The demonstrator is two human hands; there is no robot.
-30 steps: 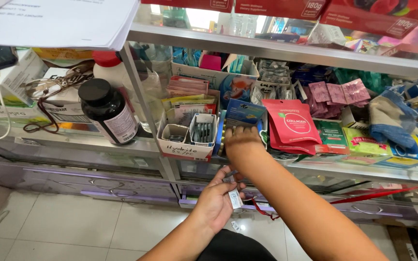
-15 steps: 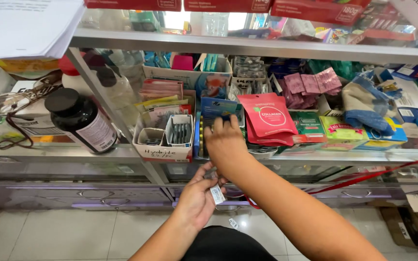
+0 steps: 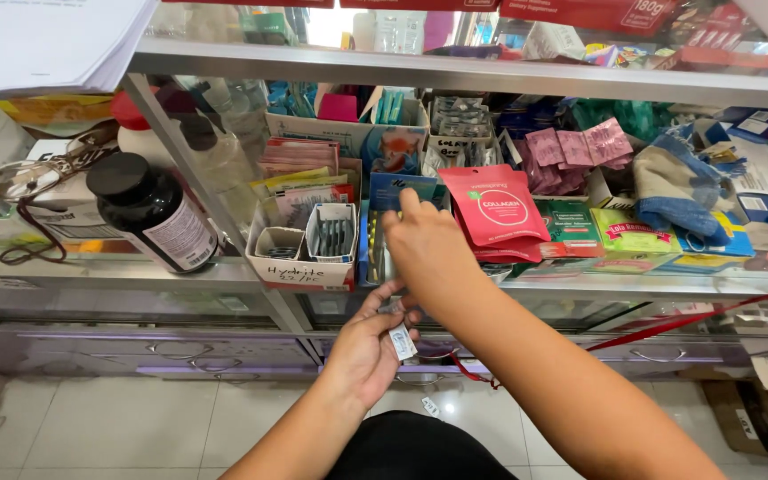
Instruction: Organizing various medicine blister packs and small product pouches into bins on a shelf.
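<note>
Head view: left hand point(image 3: 362, 356) pinches a small white sachet point(image 3: 401, 341), light and pliable, best gripped at its edges; right hand point(image 3: 428, 253), fingers curled, reaches the blue box point(image 3: 384, 191).

In your left hand point(image 3: 368, 348) you pinch a small white sachet point(image 3: 401, 341), just below the shelf edge. Your right hand point(image 3: 427, 244) reaches to a blue box point(image 3: 391, 197) standing on the glass shelf. Just right of it you see a red pouch point(image 3: 498, 210) with a round white mark, leaning upright. Beside that lie a green flat packet point(image 3: 579, 224) and a yellow-green packet point(image 3: 634, 236). Behind them are pink sachets point(image 3: 580, 147) in strips. Left of your right hand stands a white cardboard box point(image 3: 300, 267) with handwriting on its front. Further left, a dark bottle point(image 3: 151, 212) with a white label is tilted.
</note>
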